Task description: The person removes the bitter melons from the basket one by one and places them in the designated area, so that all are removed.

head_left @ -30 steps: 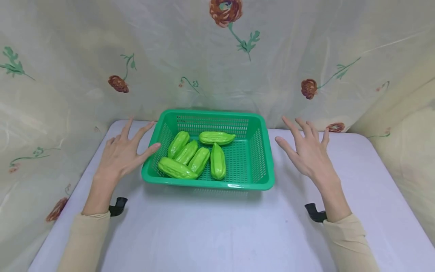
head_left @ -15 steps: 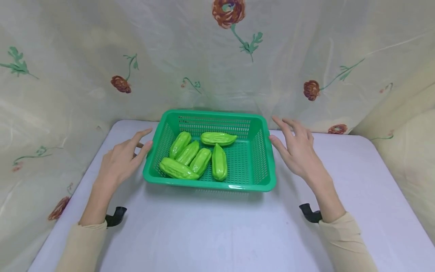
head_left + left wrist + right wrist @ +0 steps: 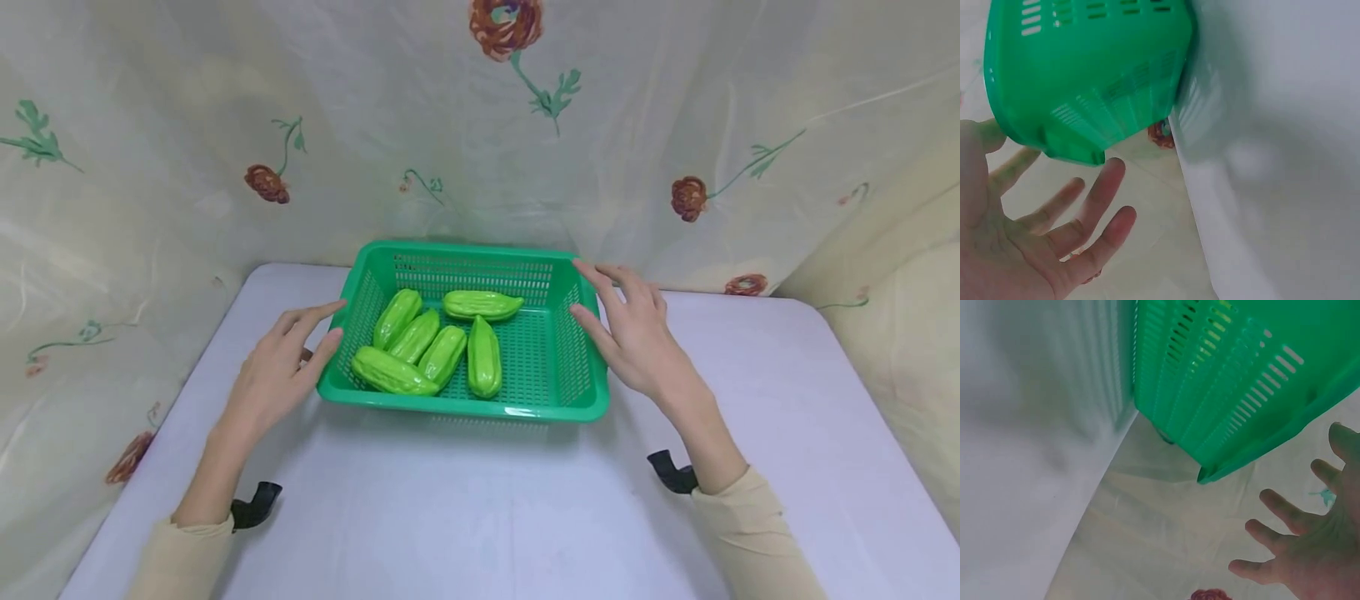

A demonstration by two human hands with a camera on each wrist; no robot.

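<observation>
A green basket [image 3: 461, 406] sits on the bench [image 3: 510, 500], near its back edge. Inside are 6 glossy green vegetables [image 3: 442, 355]. Of these, 4 lie grouped at the left: 3 slant side by side, and 1 lies across their near ends. To the right of that group, 1 points toward the back wall of the basket, and the last lies crosswise near that wall with its pointed end to the right.

The left hand [image 3: 273, 367] is at the left side of the basket, thumb and forefinger reaching up to the rim; whether they touch it, I cannot tell. The right hand [image 3: 633, 333] is at the right side, its fingertips overlapping the rim in the head view. The right wrist view shows a gap between those fingers and the rim. The hands are both released, with fingers apart and extended.

Each arm has a beige sleeve [image 3: 757, 525] and a black curved piece [image 3: 671, 472] at the wrist. Behind the bench hangs a pale sheet [image 3: 600, 167] with reddish-brown flowers [image 3: 688, 198] on green stems.
</observation>
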